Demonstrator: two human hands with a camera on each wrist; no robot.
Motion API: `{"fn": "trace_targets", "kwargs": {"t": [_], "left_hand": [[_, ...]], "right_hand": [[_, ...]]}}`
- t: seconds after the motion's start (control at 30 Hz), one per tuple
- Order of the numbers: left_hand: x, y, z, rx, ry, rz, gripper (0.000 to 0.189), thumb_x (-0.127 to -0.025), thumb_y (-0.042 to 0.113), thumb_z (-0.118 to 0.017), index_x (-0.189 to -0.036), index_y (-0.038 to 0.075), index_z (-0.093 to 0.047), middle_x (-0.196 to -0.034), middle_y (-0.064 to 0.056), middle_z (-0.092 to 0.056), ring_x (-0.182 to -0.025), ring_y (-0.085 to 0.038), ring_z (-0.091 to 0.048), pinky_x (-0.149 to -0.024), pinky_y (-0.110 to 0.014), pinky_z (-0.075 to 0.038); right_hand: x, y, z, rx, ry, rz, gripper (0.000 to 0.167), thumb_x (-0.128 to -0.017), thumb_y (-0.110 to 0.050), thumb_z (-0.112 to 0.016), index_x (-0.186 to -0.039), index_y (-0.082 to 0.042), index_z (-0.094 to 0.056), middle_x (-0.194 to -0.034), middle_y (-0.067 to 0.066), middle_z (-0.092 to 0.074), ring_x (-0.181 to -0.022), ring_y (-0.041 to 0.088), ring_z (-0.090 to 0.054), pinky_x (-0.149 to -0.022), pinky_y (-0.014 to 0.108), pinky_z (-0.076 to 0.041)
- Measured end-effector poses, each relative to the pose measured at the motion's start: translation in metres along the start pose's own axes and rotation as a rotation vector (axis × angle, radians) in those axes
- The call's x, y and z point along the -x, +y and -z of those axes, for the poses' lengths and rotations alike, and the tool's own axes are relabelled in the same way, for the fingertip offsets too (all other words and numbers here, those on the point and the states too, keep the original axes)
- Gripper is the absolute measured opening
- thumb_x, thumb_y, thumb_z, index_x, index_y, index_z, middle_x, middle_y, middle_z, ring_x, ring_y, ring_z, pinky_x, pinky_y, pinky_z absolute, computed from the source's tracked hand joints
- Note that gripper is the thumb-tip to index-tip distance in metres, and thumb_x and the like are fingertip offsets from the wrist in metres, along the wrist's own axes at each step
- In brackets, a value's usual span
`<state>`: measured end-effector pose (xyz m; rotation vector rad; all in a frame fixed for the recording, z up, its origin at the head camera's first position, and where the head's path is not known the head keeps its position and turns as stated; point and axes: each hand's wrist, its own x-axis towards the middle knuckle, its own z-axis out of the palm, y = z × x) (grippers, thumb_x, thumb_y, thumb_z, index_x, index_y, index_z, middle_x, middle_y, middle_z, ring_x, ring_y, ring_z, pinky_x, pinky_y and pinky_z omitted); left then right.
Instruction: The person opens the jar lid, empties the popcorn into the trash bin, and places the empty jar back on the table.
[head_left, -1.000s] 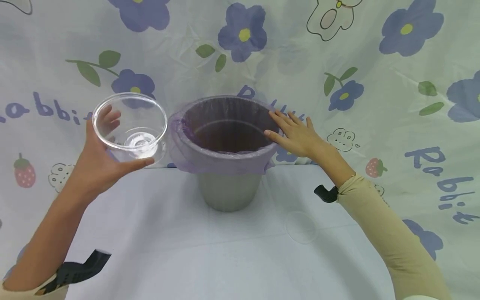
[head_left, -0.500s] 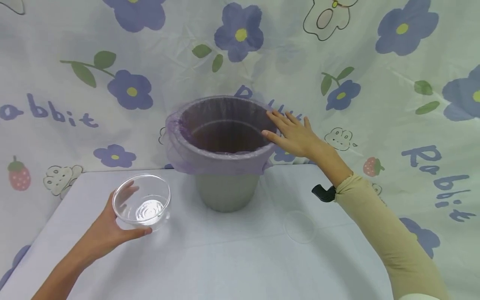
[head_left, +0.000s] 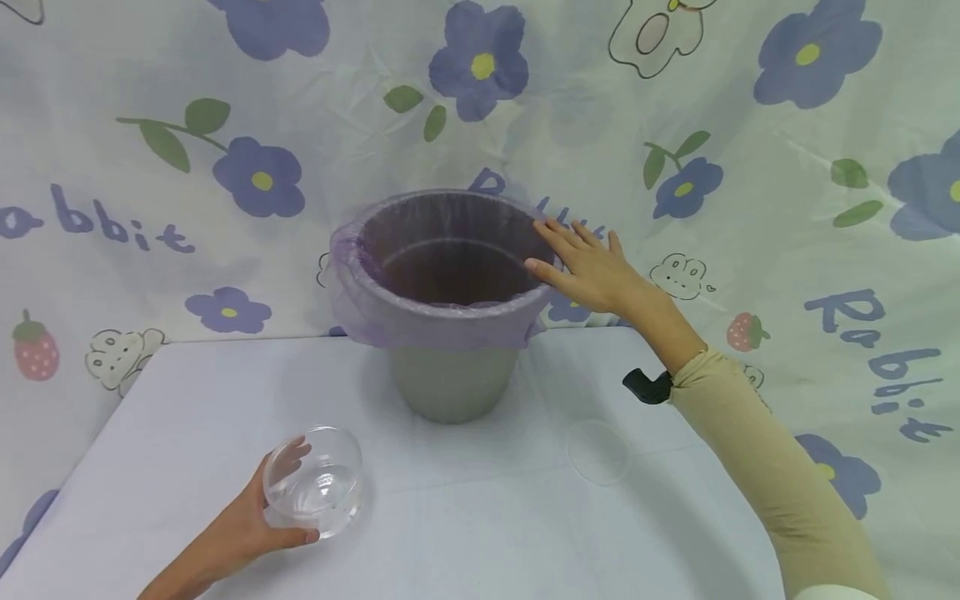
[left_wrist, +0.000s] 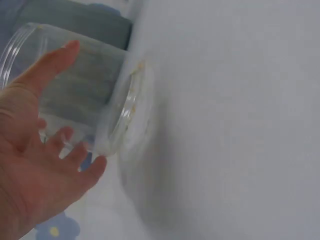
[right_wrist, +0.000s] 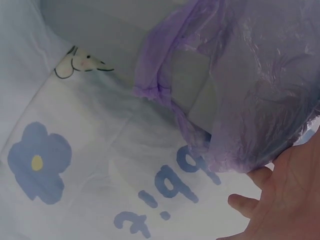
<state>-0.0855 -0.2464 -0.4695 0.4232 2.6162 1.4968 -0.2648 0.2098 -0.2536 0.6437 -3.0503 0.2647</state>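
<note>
A clear round jar [head_left: 324, 492] with an open top is in my left hand [head_left: 258, 523], at the front left over the white table. My thumb and fingers go round its sides, and the left wrist view shows the jar [left_wrist: 82, 85] tilted in the picture with a shadow beside its base. Whether the base touches the table I cannot tell. My right hand [head_left: 596, 271], fingers straight and spread, rests on the right rim of a grey bin [head_left: 453, 383]. A purple bag [right_wrist: 265, 100] lines the bin and folds over its rim.
A thin transparent disc [head_left: 597, 452] lies flat on the white table [head_left: 465, 533], right of the bin. Behind the table hangs a flowered cloth [head_left: 360, 50]. A black strap piece [head_left: 648, 387] sticks out from the right sleeve [head_left: 765, 467].
My left hand has brought the jar down from beside the bin's rim, toward the front and slightly right, to low over the table. The right hand stays at the bin.
</note>
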Motion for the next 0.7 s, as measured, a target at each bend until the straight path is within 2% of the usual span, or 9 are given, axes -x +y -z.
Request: {"fn": "trace_targets", "kwargs": {"t": [0.07, 0.13, 0.2, 0.3, 0.37, 0.43, 0.53, 0.63, 0.7], "left_hand": [[0.003, -0.004, -0.002, -0.004, -0.001, -0.005, 0.115, -0.067, 0.010, -0.091, -0.157, 0.016, -0.020, -0.150, 0.003, -0.038, -0.121, 0.020, -0.027, -0.091, -0.069, -0.037], [0.006, -0.008, -0.004, 0.002, 0.002, -0.007, 0.115, -0.067, 0.009, -0.091, -0.157, 0.016, -0.019, -0.150, 0.003, -0.038, -0.121, 0.022, -0.028, -0.091, -0.068, -0.039], [0.007, -0.010, -0.005, 0.022, -0.003, 0.004, 0.116, -0.068, 0.008, -0.090, -0.158, 0.015, -0.017, -0.152, -0.005, -0.037, -0.120, 0.023, -0.027, -0.092, -0.070, -0.037], [0.008, -0.013, -0.005, 0.084, -0.018, 0.017, 0.117, -0.069, 0.004, -0.089, -0.158, 0.012, -0.014, -0.150, -0.028, -0.034, -0.119, 0.024, -0.027, -0.090, -0.079, -0.028], [0.008, -0.014, -0.005, 0.107, -0.027, 0.022, 0.117, -0.069, 0.003, -0.088, -0.158, 0.011, -0.012, -0.149, -0.031, -0.033, -0.119, 0.025, -0.027, -0.089, -0.081, -0.024], [0.007, -0.015, -0.005, 0.112, -0.029, 0.016, 0.117, -0.069, 0.003, -0.088, -0.158, 0.011, -0.011, -0.150, -0.028, -0.034, -0.120, 0.024, -0.027, -0.089, -0.081, -0.023], [0.007, -0.016, -0.004, 0.103, -0.032, 0.009, 0.120, -0.069, 0.004, -0.088, -0.159, 0.014, -0.009, -0.151, -0.016, -0.035, -0.120, 0.025, -0.025, -0.090, -0.082, -0.021], [0.007, -0.017, -0.004, 0.101, -0.049, 0.016, 0.125, -0.070, 0.003, -0.087, -0.160, 0.019, -0.002, -0.154, -0.017, -0.030, -0.127, 0.020, -0.023, -0.090, -0.083, -0.019], [0.008, -0.017, -0.001, 0.104, -0.062, 0.005, 0.125, -0.073, 0.002, -0.085, -0.161, 0.023, 0.002, -0.157, -0.007, -0.027, -0.129, 0.019, -0.022, -0.107, -0.066, -0.025]], "right_hand": [[0.000, 0.000, 0.000, -0.004, 0.001, 0.001, 0.081, -0.097, -0.073, -0.023, -0.162, -0.028, -0.007, -0.167, -0.001, -0.005, -0.151, 0.034, -0.002, -0.111, 0.066, 0.011], [0.001, 0.000, 0.000, -0.011, 0.001, 0.004, 0.080, -0.097, -0.073, -0.023, -0.162, -0.028, -0.007, -0.167, -0.001, -0.004, -0.151, 0.034, -0.002, -0.112, 0.065, 0.011], [0.001, 0.001, 0.000, -0.019, 0.004, 0.007, 0.080, -0.097, -0.073, -0.023, -0.162, -0.028, -0.008, -0.167, -0.001, -0.004, -0.150, 0.035, -0.002, -0.112, 0.065, 0.010], [0.001, 0.001, -0.001, -0.031, 0.024, 0.022, 0.078, -0.098, -0.071, -0.025, -0.162, -0.028, -0.010, -0.167, 0.001, -0.007, -0.150, 0.037, -0.005, -0.112, 0.066, 0.008], [0.001, 0.002, -0.002, -0.046, 0.050, 0.038, 0.076, -0.099, -0.069, -0.025, -0.162, -0.027, -0.013, -0.166, 0.003, -0.009, -0.150, 0.038, -0.007, -0.112, 0.067, 0.005], [0.001, 0.003, -0.004, -0.068, 0.083, 0.061, 0.075, -0.100, -0.067, -0.026, -0.161, -0.026, -0.016, -0.166, 0.006, -0.013, -0.149, 0.040, -0.011, -0.113, 0.067, 0.001], [0.001, 0.006, -0.006, -0.133, 0.129, 0.097, 0.072, -0.102, -0.064, -0.027, -0.161, -0.023, -0.019, -0.165, 0.010, -0.016, -0.148, 0.040, -0.015, -0.114, 0.065, -0.005], [0.003, 0.008, -0.007, -0.204, 0.160, 0.123, 0.070, -0.104, -0.061, -0.026, -0.161, -0.021, -0.020, -0.165, 0.011, -0.012, -0.149, 0.037, -0.013, -0.116, 0.061, -0.008], [0.005, 0.011, -0.007, -0.235, 0.176, 0.127, 0.068, -0.105, -0.059, -0.025, -0.161, -0.020, -0.020, -0.166, 0.010, -0.009, -0.150, 0.035, -0.010, -0.117, 0.058, -0.006]]}}
